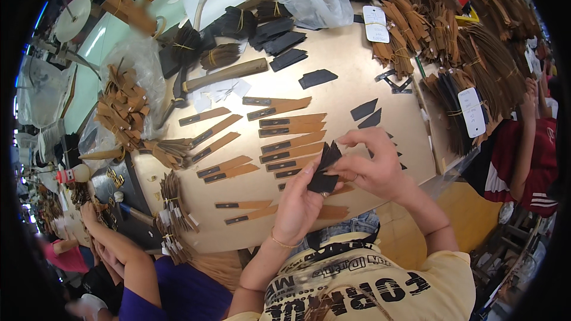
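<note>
Close to my body, over the near edge of the table, my left hand (299, 203) grips a small stack of black cut pieces (323, 172), thin and leather-like, their pointed tops slightly fanned. My right hand (376, 163) is at the same stack, thumb and fingers pinching at its side and upper end. Beneath and left of my hands lie rows of brown strips (291, 142), each with a dark end piece bearing a small pale mark. Beyond my right hand are separate black slanted pieces (364, 110), some partly hidden by that hand.
A wooden-handled hammer (226, 75) lies at the far left near black bundles (238, 22). A clear plastic bag (315, 3) stands at the back. Tied brown bundles (410, 30) line the right side. At left, another person's arm (128, 255) reaches in beside brown scraps (122, 104).
</note>
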Action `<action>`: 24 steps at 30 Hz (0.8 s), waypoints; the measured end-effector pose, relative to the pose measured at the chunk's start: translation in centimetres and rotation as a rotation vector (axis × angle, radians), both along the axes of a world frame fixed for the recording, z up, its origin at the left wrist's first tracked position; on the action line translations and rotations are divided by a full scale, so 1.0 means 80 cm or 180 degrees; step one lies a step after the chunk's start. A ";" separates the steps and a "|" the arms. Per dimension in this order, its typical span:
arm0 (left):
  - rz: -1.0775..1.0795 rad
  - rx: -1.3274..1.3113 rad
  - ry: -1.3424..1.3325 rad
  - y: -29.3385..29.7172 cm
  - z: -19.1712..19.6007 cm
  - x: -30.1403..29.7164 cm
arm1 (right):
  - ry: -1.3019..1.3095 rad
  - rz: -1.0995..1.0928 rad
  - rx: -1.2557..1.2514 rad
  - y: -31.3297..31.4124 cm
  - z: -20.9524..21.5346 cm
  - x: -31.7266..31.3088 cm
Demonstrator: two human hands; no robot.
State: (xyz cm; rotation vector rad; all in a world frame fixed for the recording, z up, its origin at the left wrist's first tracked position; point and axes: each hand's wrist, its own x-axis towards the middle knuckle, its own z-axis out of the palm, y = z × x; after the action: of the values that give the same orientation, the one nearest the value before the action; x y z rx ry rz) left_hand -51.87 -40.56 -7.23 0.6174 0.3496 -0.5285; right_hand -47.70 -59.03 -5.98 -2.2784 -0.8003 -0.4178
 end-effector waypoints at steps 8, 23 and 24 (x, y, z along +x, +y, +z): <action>-0.0048 0.0250 -0.0163 0.013 -0.003 0.007 | 0.1006 -0.0487 0.0787 -0.063 0.005 0.057; 0.0299 0.0641 -0.0210 0.045 -0.006 0.006 | 0.1431 -0.1859 -0.0292 -0.067 -0.062 0.095; 0.0303 0.0632 -0.0236 0.046 -0.006 0.006 | 0.1295 -0.1938 -0.0512 -0.066 -0.059 0.094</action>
State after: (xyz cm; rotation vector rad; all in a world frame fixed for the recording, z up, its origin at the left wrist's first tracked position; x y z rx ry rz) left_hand -51.41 -36.89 -7.68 0.8060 0.3620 -0.3810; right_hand -40.21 -64.31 -10.68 -2.6111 0.0781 -0.1408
